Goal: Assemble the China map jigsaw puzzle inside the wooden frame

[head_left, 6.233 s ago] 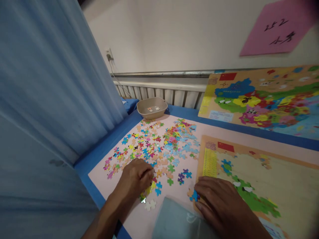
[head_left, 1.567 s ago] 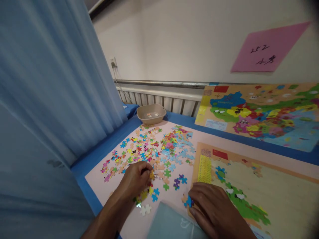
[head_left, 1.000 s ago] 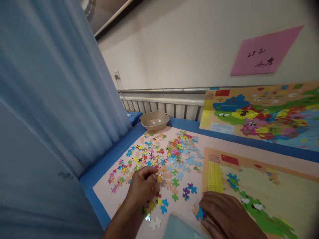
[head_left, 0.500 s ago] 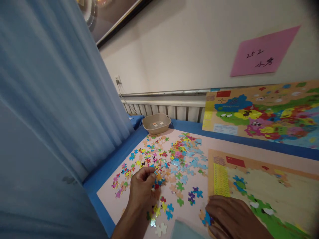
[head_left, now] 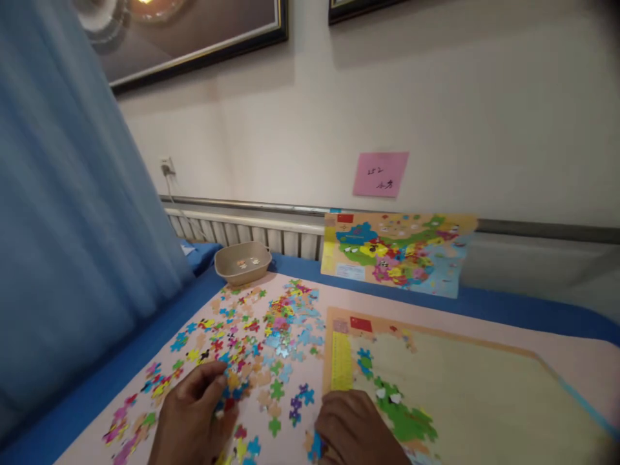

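Over the loose jigsaw pieces (head_left: 232, 345) hovers my left hand (head_left: 191, 407), thumb and forefinger pinched together; whatever may be between them is hidden. My right hand (head_left: 361, 426) rests at the left edge of the partly filled puzzle board (head_left: 484, 387), its fingers curled around blue and peach puzzle pieces (head_left: 314, 445). The board carries a red flag corner, a yellow strip, and green and blue joined pieces (head_left: 407, 413). A small cluster of purple and blue pieces (head_left: 300, 403) lies between my hands.
A beige basket (head_left: 242, 268) with a few pieces inside stands at the back. The printed map picture (head_left: 397, 252) leans against the wall under a pink note (head_left: 380, 174). A blue curtain (head_left: 82, 245) hangs at left. The pink sheet (head_left: 285, 294) covers the blue tabletop (head_left: 145, 342).
My view has swung to the right and pulled back, so more of the board and the whole map picture show. Both hands keep nearly the same pose and place over the pieces and board edge.
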Available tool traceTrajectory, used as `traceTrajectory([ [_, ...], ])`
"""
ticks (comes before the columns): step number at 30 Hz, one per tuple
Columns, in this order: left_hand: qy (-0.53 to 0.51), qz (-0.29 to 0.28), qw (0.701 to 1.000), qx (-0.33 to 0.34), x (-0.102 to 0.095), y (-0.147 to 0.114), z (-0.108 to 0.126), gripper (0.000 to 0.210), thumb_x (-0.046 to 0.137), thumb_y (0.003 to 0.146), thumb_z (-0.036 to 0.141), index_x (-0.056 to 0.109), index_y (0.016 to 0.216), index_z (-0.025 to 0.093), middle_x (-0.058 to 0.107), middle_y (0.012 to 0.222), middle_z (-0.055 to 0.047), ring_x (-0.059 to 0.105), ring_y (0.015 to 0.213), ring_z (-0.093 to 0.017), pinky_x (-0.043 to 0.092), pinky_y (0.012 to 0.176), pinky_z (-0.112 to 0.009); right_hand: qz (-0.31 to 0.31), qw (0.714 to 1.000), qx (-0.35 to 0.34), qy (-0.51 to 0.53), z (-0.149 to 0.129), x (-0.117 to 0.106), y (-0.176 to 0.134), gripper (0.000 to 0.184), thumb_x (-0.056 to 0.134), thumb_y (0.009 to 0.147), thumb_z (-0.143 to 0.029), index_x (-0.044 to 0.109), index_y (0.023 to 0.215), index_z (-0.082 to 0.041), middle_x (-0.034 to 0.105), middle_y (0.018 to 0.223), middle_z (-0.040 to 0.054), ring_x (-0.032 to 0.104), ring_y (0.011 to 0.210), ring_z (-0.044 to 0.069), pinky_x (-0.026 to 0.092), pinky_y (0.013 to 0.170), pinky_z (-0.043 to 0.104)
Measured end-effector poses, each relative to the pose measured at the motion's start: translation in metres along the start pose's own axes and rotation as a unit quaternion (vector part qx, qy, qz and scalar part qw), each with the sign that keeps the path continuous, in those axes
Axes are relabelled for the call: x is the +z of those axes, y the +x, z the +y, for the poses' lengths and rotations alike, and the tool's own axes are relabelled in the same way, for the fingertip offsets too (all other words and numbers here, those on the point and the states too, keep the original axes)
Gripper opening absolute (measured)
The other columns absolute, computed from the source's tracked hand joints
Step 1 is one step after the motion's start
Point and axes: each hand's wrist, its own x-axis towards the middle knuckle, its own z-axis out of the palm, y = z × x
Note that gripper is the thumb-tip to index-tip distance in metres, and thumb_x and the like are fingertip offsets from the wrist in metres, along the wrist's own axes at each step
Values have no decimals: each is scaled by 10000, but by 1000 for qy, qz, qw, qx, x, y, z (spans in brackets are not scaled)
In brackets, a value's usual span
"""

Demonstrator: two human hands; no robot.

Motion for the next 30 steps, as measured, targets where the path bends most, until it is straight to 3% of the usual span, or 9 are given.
traceTrajectory([
  [4, 4, -38, 999, -9, -4, 3, -1, 516, 915, 481, 421, 790, 915, 171, 759, 848, -56, 731, 727, -230, 606, 595, -295, 21, 999, -16, -25, 9, 18, -11, 112, 682, 964, -215, 579, 1003, -234, 721, 929, -3, 666, 955, 204, 470, 880, 358],
  [8, 18, -50, 998, -16, -5, 2, 5, 556, 935, 429, 448, 790, 883, 163, 780, 920, -88, 731, 726, -233, 593, 565, -289, 17, 998, -22, -48, 9, 20, -13, 183, 713, 931, -178, 552, 995, -235, 717, 938, -10, 666, 959, 199, 465, 862, 355],
  [11, 5, -42, 999, -27, -3, 0, 3, 579, 947, 429, 470, 785, 895, 168, 767, 862, -64, 714, 670, -217, 580, 539, -289, 29, 998, -26, -44, 10, 20, -12, 220, 713, 897, -131, 545, 995, -233, 714, 939, -15, 665, 955, 194, 457, 855, 355],
  [17, -1, -36, 999, -17, -3, 0, 4, 534, 970, 413, 452, 769, 837, 197, 784, 817, -58, 717, 645, -241, 571, 499, -296, 65, 997, -34, -26, 10, 22, -11, 129, 620, 936, -116, 562, 984, -222, 699, 902, -7, 654, 923, 194, 441, 815, 360],
  [22, 13, -54, 998, -39, -4, 0, 9, 518, 967, 399, 441, 764, 813, 206, 785, 788, -65, 719, 634, -255, 558, 469, -295, 37, 999, -24, -31, 12, 23, -12, 159, 687, 921, -167, 558, 990, -229, 702, 916, -19, 653, 942, 188, 442, 850, 361],
  [26, -6, -57, 997, -47, -2, 1, -1, 547, 953, 425, 450, 772, 865, 180, 768, 780, -57, 692, 591, -222, 555, 483, -296, 24, 999, -19, -17, 13, 21, -13, 172, 723, 939, -260, 573, 1014, -225, 709, 928, -17, 650, 960, 197, 438, 873, 364],
  [30, -13, -51, 999, -13, -1, 3, -12, 464, 934, 503, 404, 767, 866, 170, 740, 743, -41, 678, 594, -203, 527, 493, -275, -17, 1000, -4, 19, -2, -2, -1, 85, 631, 969, -209, 585, 1038, -226, 718, 973, 22, 645, 1013, 229, 443, 903, 381],
])
